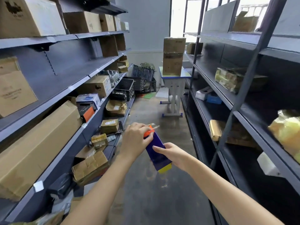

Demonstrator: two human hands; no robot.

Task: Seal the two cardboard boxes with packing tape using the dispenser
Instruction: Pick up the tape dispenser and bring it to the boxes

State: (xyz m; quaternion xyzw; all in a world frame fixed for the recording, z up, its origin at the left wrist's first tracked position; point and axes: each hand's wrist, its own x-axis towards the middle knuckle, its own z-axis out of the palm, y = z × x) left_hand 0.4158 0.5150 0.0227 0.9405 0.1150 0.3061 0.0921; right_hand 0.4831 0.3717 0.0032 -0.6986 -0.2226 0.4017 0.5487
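Observation:
I hold a tape dispenser in mid-air over the aisle floor; it has a dark blue body, an orange front end and a yellow rear end. My right hand grips the blue body from the right side. My left hand pinches the orange end, where a strip of clear tape sticks out. Two brown cardboard boxes stand stacked on a small desk at the far end of the aisle: the upper box and the lower box. Both hands are far from them.
Dark blue shelving lines the left side, loaded with cartons and packages. Another shelf rack runs along the right with a few wrapped parcels. Black plastic crates sit on the floor at the back left. The aisle floor lies between.

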